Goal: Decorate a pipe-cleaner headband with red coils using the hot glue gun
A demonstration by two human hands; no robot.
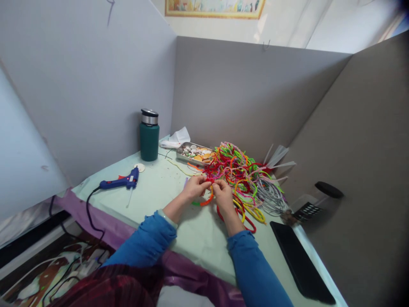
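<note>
Over the middle of the table, my left hand and my right hand are close together, each with fingers pinched. Between their fingertips is a red pipe cleaner. A curved multicoloured length, orange and green, hangs or lies just below the hands; whether it joins the red piece is not clear. Right behind them spreads a tangled pile of pipe cleaners in red, pink, green and yellow. Red and yellow loops lie beside my right wrist.
A blue glue gun with a trailing cord lies at the left. Behind it stands a green bottle. A metal tray holds small pieces. Grey wire-like strands and a black flat object are at the right. Grey panels enclose the table.
</note>
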